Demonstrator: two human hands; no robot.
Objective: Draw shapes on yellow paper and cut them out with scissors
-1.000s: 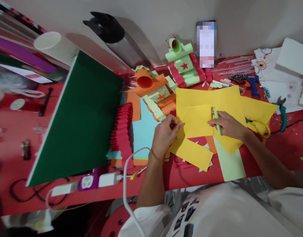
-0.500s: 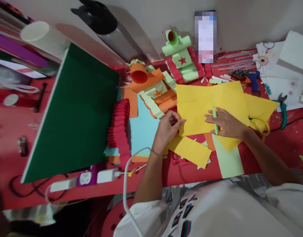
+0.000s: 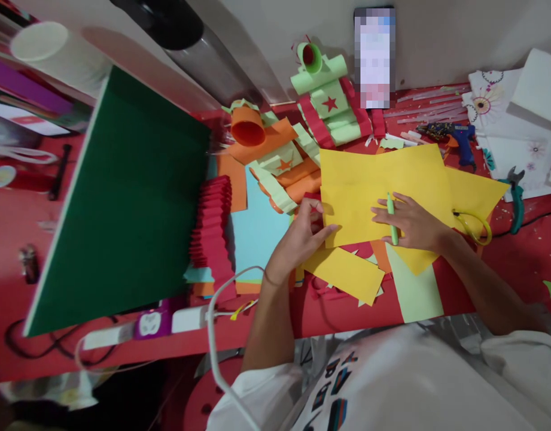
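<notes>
A large sheet of yellow paper (image 3: 356, 191) lies in front of me. At its left edge is my left hand (image 3: 300, 236), thumb resting on the paper and fingers bent beside the edge, with a gap between them. My right hand (image 3: 407, 224) lies spread on the sheet, a light green pen (image 3: 392, 218) tucked between its fingers. Yellow-handled scissors (image 3: 475, 227) sit near my right wrist, partly hidden. Below the sheet are a smaller yellow strip (image 3: 347, 272) and a pale green sheet (image 3: 416, 290).
Behind the paper stand a green paper model (image 3: 331, 105) with a red star and an orange one (image 3: 288, 167). A dark green board (image 3: 122, 203) leans at left. A phone (image 3: 374, 60), glue gun (image 3: 459, 140) and pliers (image 3: 516, 200) lie beyond. A white cable (image 3: 212, 335) crosses near my left arm.
My left thumb and index finger have moved apart from a pinch at the paper's left edge. My right hand and the pen stay put. The view has shifted slightly.
</notes>
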